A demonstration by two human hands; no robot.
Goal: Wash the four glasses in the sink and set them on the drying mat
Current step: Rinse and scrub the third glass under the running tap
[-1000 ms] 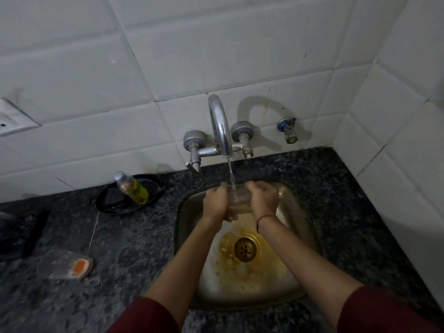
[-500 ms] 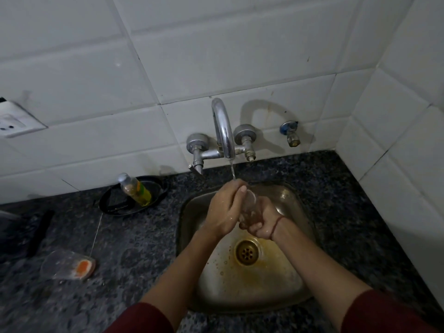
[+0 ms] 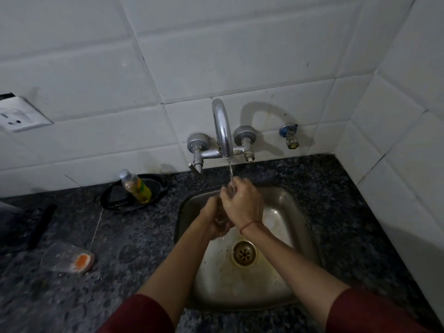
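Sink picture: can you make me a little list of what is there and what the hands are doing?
tap: on, thin stream falls onto the hands
left hand: grips the glass low down
right hand: curled round the glass top, under the stream
glass: mostly hidden between the hands
sink: steel, stained, drain uncovered
counter: bottle lying in a black dish

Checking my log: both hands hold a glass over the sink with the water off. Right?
Not quite: the water is on. The head view shows a thin stream from the tap hitting the right hand. Both it and the left hand do hold the glass over the sink.
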